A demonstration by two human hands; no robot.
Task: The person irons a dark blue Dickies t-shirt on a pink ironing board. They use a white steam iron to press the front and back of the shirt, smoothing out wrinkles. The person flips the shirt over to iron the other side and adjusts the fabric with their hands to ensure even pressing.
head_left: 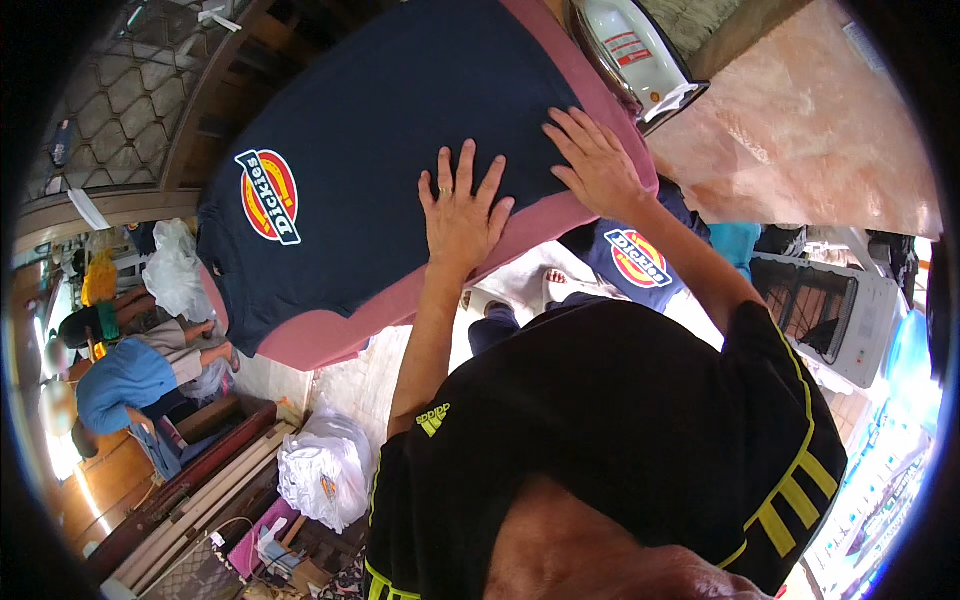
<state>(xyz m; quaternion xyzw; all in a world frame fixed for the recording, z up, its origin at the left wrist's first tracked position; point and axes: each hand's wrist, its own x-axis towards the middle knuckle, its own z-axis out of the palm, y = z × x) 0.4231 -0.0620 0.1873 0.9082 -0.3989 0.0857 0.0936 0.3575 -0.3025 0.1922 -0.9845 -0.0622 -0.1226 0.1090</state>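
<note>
A dark navy T-shirt [380, 130] lies spread over an ironing board with a dusty pink cover [340, 338]. A red, yellow and white horseshoe print [268, 197] shows on the shirt's left part. My left hand [465, 215] rests flat on the cloth near the board's close edge, fingers spread, a ring on one finger. Further right, my right hand [597, 165] also presses flat, across the shirt's hem and the pink cover. Neither hand holds anything. A white iron [628, 45] with a dark rim sits at the board's far right end, beyond my right hand.
Another navy shirt [640, 255] with the same print hangs below the board at right. White plastic bags [325, 468] stand on the floor at lower left. A person in a blue top [125, 385] bends over at far left. A white boxy appliance [868, 325] is at right.
</note>
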